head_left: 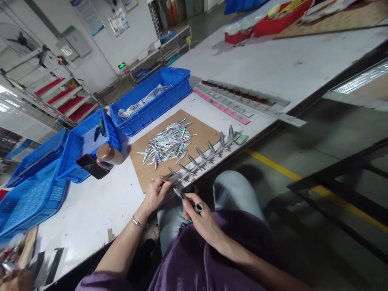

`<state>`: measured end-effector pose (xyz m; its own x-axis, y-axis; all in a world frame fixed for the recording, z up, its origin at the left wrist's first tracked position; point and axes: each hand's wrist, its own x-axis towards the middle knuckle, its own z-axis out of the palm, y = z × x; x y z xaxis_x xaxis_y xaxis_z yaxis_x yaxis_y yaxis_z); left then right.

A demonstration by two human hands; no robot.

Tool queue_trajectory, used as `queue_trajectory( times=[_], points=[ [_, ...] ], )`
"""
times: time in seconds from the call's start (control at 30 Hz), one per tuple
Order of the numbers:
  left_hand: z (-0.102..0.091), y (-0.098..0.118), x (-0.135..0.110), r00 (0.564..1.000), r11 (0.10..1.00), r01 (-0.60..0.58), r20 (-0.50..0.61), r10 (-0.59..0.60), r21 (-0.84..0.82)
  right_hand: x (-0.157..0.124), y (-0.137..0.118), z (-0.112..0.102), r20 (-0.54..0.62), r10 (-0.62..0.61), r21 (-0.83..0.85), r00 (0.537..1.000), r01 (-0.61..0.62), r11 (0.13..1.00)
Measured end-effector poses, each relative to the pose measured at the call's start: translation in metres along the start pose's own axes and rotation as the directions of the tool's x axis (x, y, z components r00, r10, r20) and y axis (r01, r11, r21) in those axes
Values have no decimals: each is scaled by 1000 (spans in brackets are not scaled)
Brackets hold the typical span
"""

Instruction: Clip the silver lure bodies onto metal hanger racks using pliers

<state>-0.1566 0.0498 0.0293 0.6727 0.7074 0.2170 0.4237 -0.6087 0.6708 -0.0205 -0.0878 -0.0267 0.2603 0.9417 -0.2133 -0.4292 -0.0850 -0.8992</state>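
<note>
Along the near table edge lies a metal strip rack (pixel 206 161) with several grey fish-shaped lure bodies (pixel 200 152) standing up from it. My left hand (pixel 155 197) is closed at the rack's near-left end, pinching a slim silver lure body (pixel 164 179); its far part is hidden by the fingers. My right hand (pixel 198 216) is wrapped round a slim grey and dark hand tool (pixel 179 193) with a round, hollow-looking end. The tool's tip points at the rack beside my left fingertips. Behind the rack, a pile of shiny silver lure pieces (pixel 169 141) rests on brown cardboard (pixel 141 171).
Blue bins (pixel 151 115) stand at the left and back, with a phone (pixel 92 166) and a brown-lidded jar (pixel 109 154) before them. More strip racks (pixel 242 101) lie farther right, near a green-yellow block (pixel 241 139). Another person's hand (pixel 18 279) shows at lower left.
</note>
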Motion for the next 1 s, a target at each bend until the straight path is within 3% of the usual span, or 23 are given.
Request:
queue_trajectory(
  times=[0.07,0.17,0.27,0.33,0.37,0.4,0.43,0.47,0.5,0.53,0.57,0.6,0.67,0.7,0.77,0.8,0.87,0.93,1.0],
  points=[
    [0,3,-1,1000,1000,13,-4,-13,-23,2,-1,0,-9,15,12,1000,-15,1000],
    [0,6,-1,999,999,30,-16,-30,-30,7,0,1,24,225,286,974,-223,932],
    [0,7,0,999,999,50,-21,-51,-13,13,5,-2,261,440,590,859,-503,631],
    [0,7,0,998,998,58,-18,-58,-6,16,9,-5,405,464,611,788,-611,504],
    [0,6,0,998,998,58,-15,-58,-1,17,10,-8,420,464,578,780,-624,525],
    [1,6,0,998,998,56,-9,-56,6,17,11,-10,374,453,528,809,-587,613],
    [1,6,0,999,999,51,-4,-51,15,16,12,-13,267,408,441,873,-487,754],
    [1,6,0,999,999,45,1,-45,23,15,11,-17,139,301,283,943,-329,901],
    [1,5,0,999,999,40,4,-40,30,13,10,-20,36,127,49,991,-128,991],
    [2,4,0,999,999,35,5,-35,35,10,7,-23,-5,-81,-225,997,78,971],
    [2,3,0,1000,999,30,5,-30,38,8,4,-26,32,-261,-483,965,243,841],
    [3,3,0,1000,999,24,5,-24,40,6,1,-27,123,-373,-678,920,352,645],
    [4,1,-1,1000,999,15,4,-15,44,3,-5,-25,297,-419,-862,858,429,268],
    [5,1,-1,1000,999,11,3,-11,45,2,-7,-22,342,-402,-893,849,426,142],
    [6,0,-2,1000,999,9,-4,-9,48,1,-7,-16,370,-362,-913,856,407,29],
    [6,0,-3,1000,999,10,-9,-10,52,2,-5,-13,364,-350,-916,863,400,35],
    [7,0,-4,1000,998,4,-18,-3,61,3,0,-12,334,-334,-899,881,404,168],
    [8,0,-4,1000,997,-6,-30,8,71,6,7,-15,277,-294,-801,915,389,455],
    [9,1,-5,999,996,0,-33,3,88,11,14,-19,209,-183,-511,961,267,817]
  ],
)
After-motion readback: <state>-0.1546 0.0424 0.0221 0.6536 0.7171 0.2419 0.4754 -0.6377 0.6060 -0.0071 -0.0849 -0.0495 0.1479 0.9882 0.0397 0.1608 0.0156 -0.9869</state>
